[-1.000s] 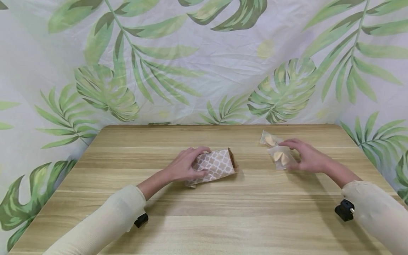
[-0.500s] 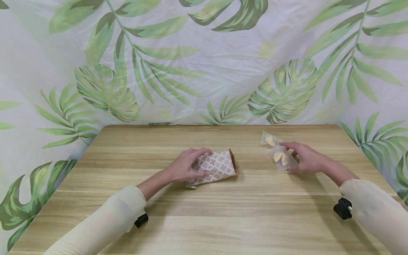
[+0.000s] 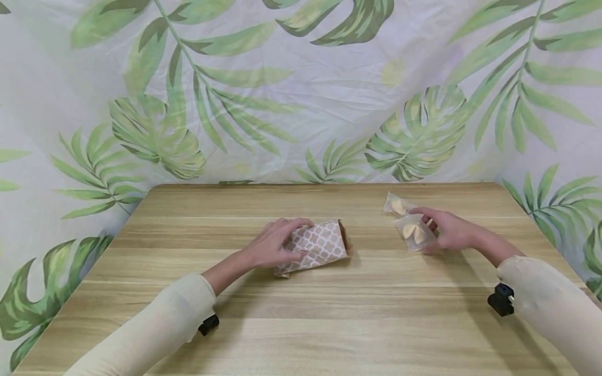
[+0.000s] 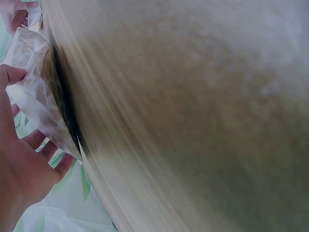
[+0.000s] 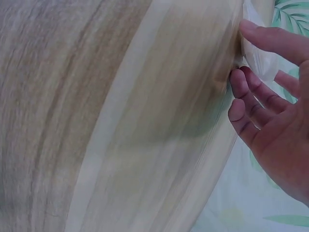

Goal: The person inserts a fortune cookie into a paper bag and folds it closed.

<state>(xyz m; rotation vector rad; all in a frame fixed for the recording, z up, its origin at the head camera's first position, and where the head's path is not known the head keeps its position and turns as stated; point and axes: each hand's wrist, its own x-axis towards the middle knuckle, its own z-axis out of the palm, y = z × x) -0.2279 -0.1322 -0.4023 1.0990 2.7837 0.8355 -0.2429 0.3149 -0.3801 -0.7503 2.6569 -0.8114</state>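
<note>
Looking down from the head view, the left hand (image 3: 273, 245) grips a patterned paper bag (image 3: 317, 245) at bench (image 3: 301, 313) centre, its mouth facing three o'clock; the right hand (image 3: 447, 232) pinches a wrapped fortune cookie (image 3: 414, 232) at two o'clock, a second wrapped cookie (image 3: 397, 205) just behind. Left wrist view: curled fingers (image 4: 19, 145) hold the bag; keeping its mouth propped open would help. Right wrist view: thumb and fingers (image 5: 251, 92) close lightly on the wrapper; a gentle pinch seems wise.
</note>
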